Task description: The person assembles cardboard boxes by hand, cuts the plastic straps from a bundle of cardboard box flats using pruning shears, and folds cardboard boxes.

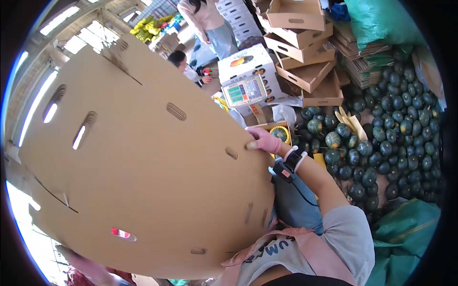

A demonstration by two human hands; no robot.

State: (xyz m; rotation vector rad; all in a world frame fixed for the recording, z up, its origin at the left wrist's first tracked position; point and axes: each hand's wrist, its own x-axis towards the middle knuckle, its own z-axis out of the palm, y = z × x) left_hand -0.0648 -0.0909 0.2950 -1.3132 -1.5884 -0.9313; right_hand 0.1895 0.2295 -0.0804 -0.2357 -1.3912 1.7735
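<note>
A large flat sheet of brown cardboard [157, 167] with slotted hand holes and cuts fills the left and middle of the view. My right hand [265, 141], in a pink glove, grips its right edge, thumb on the near face. At the lower left, my left hand [83, 264] is at the sheet's bottom edge, blurred and partly cut off, its fingers mostly hidden. Just beyond my right hand, a green pumpkin with a yellow ring of padding [280, 134] sits in an open box.
Many dark green pumpkins [386, 119] cover the floor at right. Open cardboard trays [300, 52] are stacked behind, beside a white box [245, 62] and a scale display [244, 90]. Two people [214, 28] are at the back. Green sacks [410, 233] lie lower right.
</note>
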